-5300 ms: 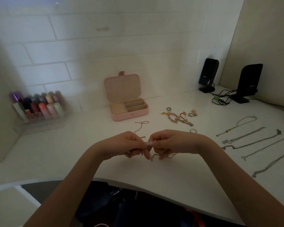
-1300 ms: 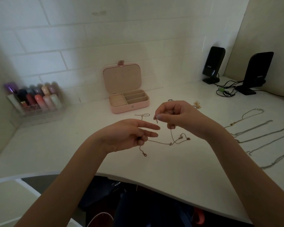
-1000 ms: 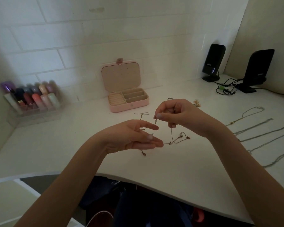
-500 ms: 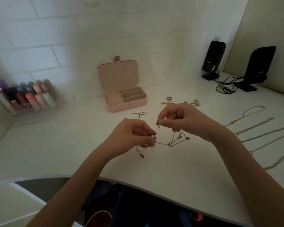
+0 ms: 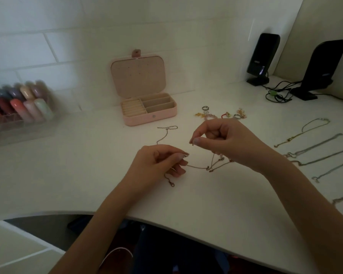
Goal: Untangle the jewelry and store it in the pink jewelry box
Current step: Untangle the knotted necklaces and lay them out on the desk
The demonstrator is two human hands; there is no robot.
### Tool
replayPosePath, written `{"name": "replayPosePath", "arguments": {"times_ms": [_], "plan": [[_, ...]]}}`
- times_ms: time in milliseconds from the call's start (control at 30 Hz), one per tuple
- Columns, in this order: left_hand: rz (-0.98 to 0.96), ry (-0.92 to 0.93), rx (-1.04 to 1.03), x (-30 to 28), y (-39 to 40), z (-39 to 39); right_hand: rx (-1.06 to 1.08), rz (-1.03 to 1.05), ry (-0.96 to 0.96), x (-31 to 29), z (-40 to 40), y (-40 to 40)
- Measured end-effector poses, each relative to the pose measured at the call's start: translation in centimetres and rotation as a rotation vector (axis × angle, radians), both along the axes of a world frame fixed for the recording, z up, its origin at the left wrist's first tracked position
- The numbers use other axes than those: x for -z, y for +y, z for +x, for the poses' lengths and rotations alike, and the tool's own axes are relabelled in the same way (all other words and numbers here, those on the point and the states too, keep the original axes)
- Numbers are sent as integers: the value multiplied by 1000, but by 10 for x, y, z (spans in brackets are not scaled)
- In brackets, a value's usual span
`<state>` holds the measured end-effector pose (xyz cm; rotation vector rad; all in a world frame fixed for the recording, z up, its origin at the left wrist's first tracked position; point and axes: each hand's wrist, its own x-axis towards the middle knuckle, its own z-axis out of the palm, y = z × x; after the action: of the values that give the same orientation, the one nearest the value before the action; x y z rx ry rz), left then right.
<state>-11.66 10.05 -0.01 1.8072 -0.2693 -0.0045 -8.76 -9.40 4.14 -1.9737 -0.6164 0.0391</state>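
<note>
From your head view, your left hand [image 5: 162, 165] pinches one thin chain [image 5: 196, 167], and your right hand [image 5: 222, 143] pinches it too, a bit higher. The chain sags between them onto the white surface [image 5: 87, 175]. One pink jewelry box [image 5: 147, 103] sits open behind. A small pile of rings and charms [image 5: 220, 114] lies near it. Five chains [image 5: 313, 153] lie straight on your right. Two black speakers [image 5: 263, 58] stand far back.
</note>
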Motion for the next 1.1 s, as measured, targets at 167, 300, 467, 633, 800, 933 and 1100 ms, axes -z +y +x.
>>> {"name": "replayPosePath", "arguments": {"times_ms": [167,300,467,633,800,933,1100], "plan": [[-12,8,50,3,1,-1,22,-24,-37,2,0,1],[62,-23,105,0,3,-11,29,-36,-51,1,0,-1],[91,-64,143,-5,15,-26,12,-105,-29,3,1,-2],[77,-126,-251,4,38,-12,38,-167,-42,5,1,-1],[295,-129,-268,9,62,-3,76,-165,-63,4,1,-1],[468,-136,-214,8,68,-7,97,-179,-63,4,1,-1],[431,-189,-316,9,82,-7,124,-174,-46,3,0,-1]]}}
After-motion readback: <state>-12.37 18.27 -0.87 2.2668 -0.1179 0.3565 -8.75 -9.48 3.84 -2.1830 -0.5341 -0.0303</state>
